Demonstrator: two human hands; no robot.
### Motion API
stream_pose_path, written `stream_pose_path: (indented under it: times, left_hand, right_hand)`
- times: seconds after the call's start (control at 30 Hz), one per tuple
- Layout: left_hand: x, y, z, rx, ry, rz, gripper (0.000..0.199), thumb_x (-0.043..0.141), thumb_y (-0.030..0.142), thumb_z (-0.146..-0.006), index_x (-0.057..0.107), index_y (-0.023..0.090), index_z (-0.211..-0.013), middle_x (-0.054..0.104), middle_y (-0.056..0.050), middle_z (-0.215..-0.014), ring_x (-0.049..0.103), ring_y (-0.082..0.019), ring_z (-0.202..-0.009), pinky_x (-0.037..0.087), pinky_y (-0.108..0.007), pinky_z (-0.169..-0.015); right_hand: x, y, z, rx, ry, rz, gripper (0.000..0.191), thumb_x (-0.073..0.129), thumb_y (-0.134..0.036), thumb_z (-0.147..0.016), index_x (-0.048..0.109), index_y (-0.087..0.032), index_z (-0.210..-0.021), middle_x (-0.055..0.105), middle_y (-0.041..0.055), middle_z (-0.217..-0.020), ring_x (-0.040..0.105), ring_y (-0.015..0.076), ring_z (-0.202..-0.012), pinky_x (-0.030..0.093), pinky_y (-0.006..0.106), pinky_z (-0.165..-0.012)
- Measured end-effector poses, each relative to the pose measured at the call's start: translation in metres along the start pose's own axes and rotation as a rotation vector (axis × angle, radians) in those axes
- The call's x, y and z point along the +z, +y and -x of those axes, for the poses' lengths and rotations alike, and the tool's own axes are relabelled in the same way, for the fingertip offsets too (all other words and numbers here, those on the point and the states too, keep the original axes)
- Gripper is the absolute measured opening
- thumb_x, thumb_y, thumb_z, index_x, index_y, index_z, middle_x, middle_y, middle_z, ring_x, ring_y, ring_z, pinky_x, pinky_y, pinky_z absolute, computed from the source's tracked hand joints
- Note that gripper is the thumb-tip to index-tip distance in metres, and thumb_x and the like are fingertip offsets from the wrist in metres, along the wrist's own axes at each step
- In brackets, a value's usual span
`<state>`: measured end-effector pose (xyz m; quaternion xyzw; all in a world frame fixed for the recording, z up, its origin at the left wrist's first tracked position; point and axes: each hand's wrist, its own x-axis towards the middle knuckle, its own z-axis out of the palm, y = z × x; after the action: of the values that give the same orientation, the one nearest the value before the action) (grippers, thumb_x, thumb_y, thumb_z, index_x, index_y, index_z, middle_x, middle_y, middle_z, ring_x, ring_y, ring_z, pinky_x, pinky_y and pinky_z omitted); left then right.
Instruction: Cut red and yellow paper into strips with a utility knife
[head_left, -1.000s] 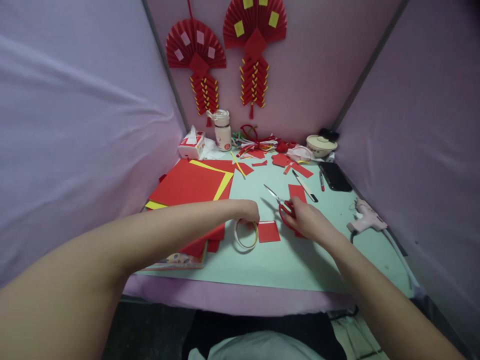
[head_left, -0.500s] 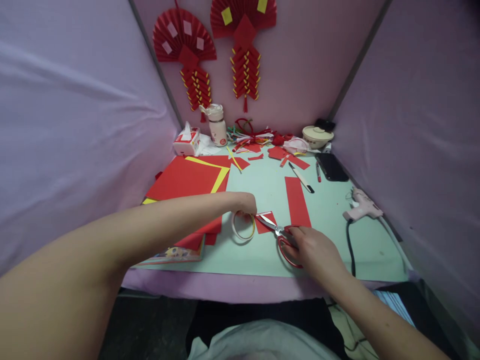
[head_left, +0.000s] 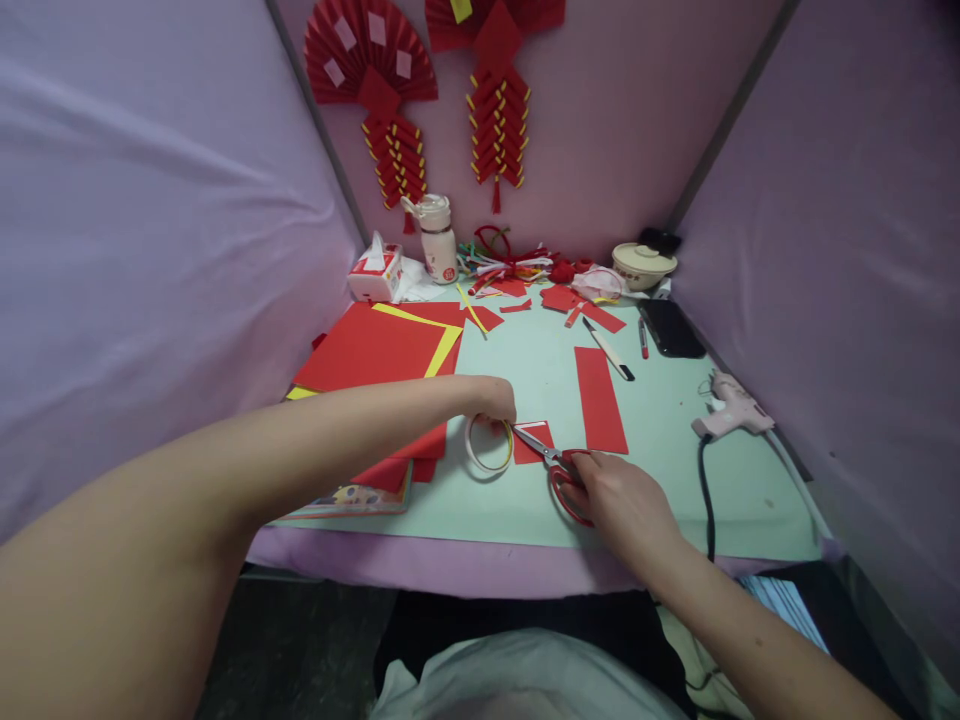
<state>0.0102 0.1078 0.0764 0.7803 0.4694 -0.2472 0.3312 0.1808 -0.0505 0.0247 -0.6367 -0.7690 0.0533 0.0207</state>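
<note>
My left hand [head_left: 495, 398] is closed on a roll of tape [head_left: 471, 455], white on the outside with a yellowish inner edge. The roll hangs below my fingers, which are mostly hidden. In my right hand [head_left: 619, 492] are red-handled scissors [head_left: 553, 456], their blades together and their tips reaching the edge of the roll by my left fingers. Beneath the blades lies a small red paper square [head_left: 529, 450] with a white strip along its top edge. A longer red paper strip [head_left: 601, 405] lies flat beyond my right hand.
Red sheets [head_left: 360, 350] with yellow paper are stacked at left. A utility knife [head_left: 609, 350], a pen [head_left: 643, 338], a black phone [head_left: 673, 329] and a corded glue gun [head_left: 733, 408] lie at right. Paper scraps, a bottle [head_left: 437, 240] and a tissue box [head_left: 376, 275] stand behind.
The scissor blades have closed from slightly open, and their tips remain by my left fingers. The view has shifted a little; the roll stays in my left hand.
</note>
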Motion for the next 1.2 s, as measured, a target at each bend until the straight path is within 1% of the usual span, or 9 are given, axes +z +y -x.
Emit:
stream_pose_path:
  times: [0.3,0.43,0.53,0.7,0.8,0.9,0.97,1.03,1.2]
  left_hand:
    - [-0.016,-0.017,0.015,-0.135,0.119,0.169,0.028,0.061,0.031,-0.076,0.062,0.018,-0.052,0.047,-0.002,-0.043,0.037,-0.014,-0.044,0.031,-0.03,-0.051]
    - [-0.028,-0.039,0.026,-0.061,0.257,0.385,0.021,0.054,0.032,-0.082,0.071,0.02,-0.083,0.069,-0.004,-0.07,0.039,-0.011,-0.045,0.032,-0.026,-0.048]
    - [-0.03,-0.051,0.032,0.068,0.372,0.66,0.025,0.063,0.031,-0.075,0.071,0.021,-0.097,0.072,-0.004,-0.074,0.038,-0.01,-0.045,0.03,-0.025,-0.045]
    - [-0.02,-0.061,0.032,0.132,0.574,0.783,0.026,0.067,0.027,-0.069,0.074,0.022,-0.093,0.064,0.0,-0.059,0.048,-0.013,-0.053,0.031,-0.024,-0.048]
    - [-0.019,-0.065,0.031,0.139,0.74,0.786,0.019,0.069,0.026,-0.067,0.075,0.02,-0.085,0.066,-0.001,-0.068,0.055,-0.013,-0.061,0.039,-0.025,-0.056]
    - [-0.025,-0.076,0.034,0.183,1.002,0.731,0.019,0.068,0.028,-0.072,0.074,0.019,-0.089,0.069,-0.002,-0.076,0.059,-0.014,-0.068,0.044,-0.026,-0.065]
    - [-0.029,-0.089,0.037,0.167,1.236,0.549,0.022,0.065,0.032,-0.078,0.072,0.019,-0.093,0.07,-0.003,-0.079,0.061,-0.016,-0.071,0.045,-0.028,-0.068]
    - [-0.028,-0.107,0.039,0.09,1.348,0.276,0.024,0.06,0.036,-0.085,0.071,0.019,-0.097,0.071,-0.005,-0.085,0.063,-0.019,-0.078,0.045,-0.031,-0.074]
    - [-0.004,-0.153,0.037,-0.128,1.083,-0.222,0.029,0.047,0.034,-0.092,0.072,0.018,-0.094,0.071,-0.014,-0.091,0.063,-0.03,-0.09,0.044,-0.038,-0.078]
  right_hand:
    - [0.001,0.003,0.002,-0.026,0.054,0.02,0.018,0.053,-0.03,-0.097,0.065,-0.017,-0.097,0.071,0.0086,-0.085,0.066,0.0223,-0.074,0.035,0.03,-0.058]
    - [0.006,0.009,0.004,-0.074,0.168,-0.017,0.021,0.052,-0.032,-0.096,0.065,-0.017,-0.102,0.071,0.0093,-0.087,0.066,0.0239,-0.076,0.039,0.032,-0.06]
    - [0.011,0.015,0.004,-0.115,0.243,-0.026,0.021,0.052,-0.032,-0.095,0.062,-0.017,-0.106,0.07,0.0112,-0.094,0.065,0.0252,-0.08,0.042,0.033,-0.063]
    - [0.01,0.021,0.006,-0.157,0.296,-0.022,0.021,0.05,-0.033,-0.097,0.059,-0.017,-0.108,0.068,0.0121,-0.098,0.064,0.0268,-0.085,0.045,0.035,-0.069]
    - [0.001,0.026,-0.003,-0.173,0.317,0.002,0.026,0.05,-0.035,-0.097,0.059,-0.016,-0.111,0.068,0.0131,-0.099,0.064,0.0276,-0.086,0.045,0.037,-0.07]
    - [-0.014,0.032,-0.036,-0.096,0.329,0.032,0.032,0.047,-0.038,-0.098,0.059,-0.013,-0.115,0.068,0.015,-0.098,0.064,0.0279,-0.085,0.042,0.036,-0.07]
    - [-0.022,0.034,-0.073,0.01,0.273,0.054,0.031,0.048,-0.037,-0.098,0.062,-0.013,-0.111,0.069,0.0153,-0.094,0.063,0.0276,-0.082,0.039,0.035,-0.066]
    - [-0.026,0.034,-0.115,0.107,0.183,0.048,0.029,0.047,-0.036,-0.098,0.065,-0.013,-0.102,0.069,0.0147,-0.088,0.063,0.0267,-0.078,0.037,0.033,-0.062]
    - [-0.019,0.03,-0.187,0.092,0.102,0.018,0.021,0.053,-0.023,-0.093,0.069,-0.009,-0.099,0.069,0.0187,-0.096,0.062,0.0241,-0.083,0.038,0.031,-0.068]
